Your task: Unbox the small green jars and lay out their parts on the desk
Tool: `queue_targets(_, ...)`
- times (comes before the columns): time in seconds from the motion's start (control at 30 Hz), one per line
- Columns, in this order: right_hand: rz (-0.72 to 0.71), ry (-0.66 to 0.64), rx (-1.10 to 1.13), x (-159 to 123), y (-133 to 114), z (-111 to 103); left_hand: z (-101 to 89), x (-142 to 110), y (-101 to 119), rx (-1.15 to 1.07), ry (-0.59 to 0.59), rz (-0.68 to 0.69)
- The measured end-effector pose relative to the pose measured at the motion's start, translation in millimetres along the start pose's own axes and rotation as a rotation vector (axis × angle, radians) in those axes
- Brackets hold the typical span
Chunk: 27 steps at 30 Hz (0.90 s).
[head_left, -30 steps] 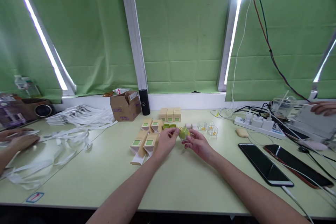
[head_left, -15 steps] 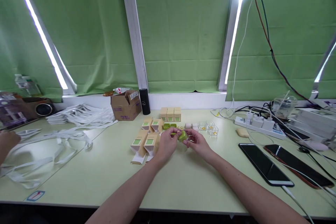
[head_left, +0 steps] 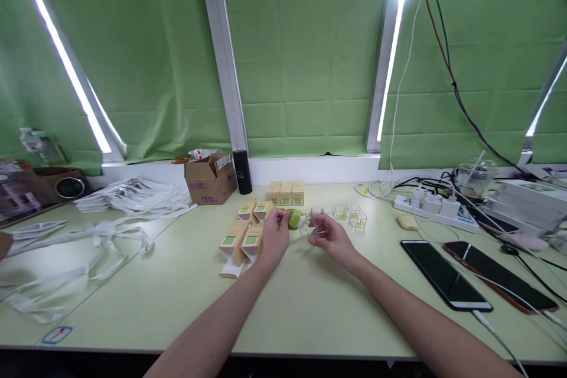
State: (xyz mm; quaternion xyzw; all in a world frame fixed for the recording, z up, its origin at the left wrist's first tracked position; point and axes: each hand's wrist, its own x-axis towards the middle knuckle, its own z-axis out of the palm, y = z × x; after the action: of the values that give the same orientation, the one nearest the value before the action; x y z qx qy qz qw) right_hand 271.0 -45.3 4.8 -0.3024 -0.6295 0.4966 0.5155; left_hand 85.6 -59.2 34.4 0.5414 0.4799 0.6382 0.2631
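My left hand (head_left: 275, 237) pinches a small, rounded green piece (head_left: 296, 219) with a pale end; its exact kind is too small to tell. Close beside it, my right hand (head_left: 333, 240) grips a small clear plastic box (head_left: 306, 229), partly hidden by the fingers. Left of my left hand lie several small tan cartons (head_left: 233, 240) with green squares and open white flaps. Three closed tan cartons (head_left: 286, 192) stand in a row behind. Several clear boxes with yellow centres (head_left: 358, 221) sit beyond my right hand, near a small pale pink-white piece (head_left: 318, 211).
A brown cardboard box (head_left: 209, 179) and a black cylinder (head_left: 241, 172) stand at the back. White straps (head_left: 128, 198) lie to the left, near another person's hand (head_left: 4, 244) at the edge. Right are a phone (head_left: 446, 274), a power strip (head_left: 436, 212) and cables.
My hands have drawn slightly apart, showing the green piece in the left and the clear box in the right. The other person's hand has moved left, mostly out of view.
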Motion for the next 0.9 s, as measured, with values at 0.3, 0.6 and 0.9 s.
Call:
queue_targets(0.3,-0.072,0.094,-0.195,-5,-10,-4,-4.1,6,-6,-0.233,0.023,-0.250)
queue_targets(0.6,-0.298,0.166,-1.020,8,-31,-52,-4.1,5,-7,-0.256,0.020,-0.283)
queue_targets(0.9,-0.180,0.305,-1.319,16,-8,-86,-4.4,5,-7,-0.245,0.008,-0.293)
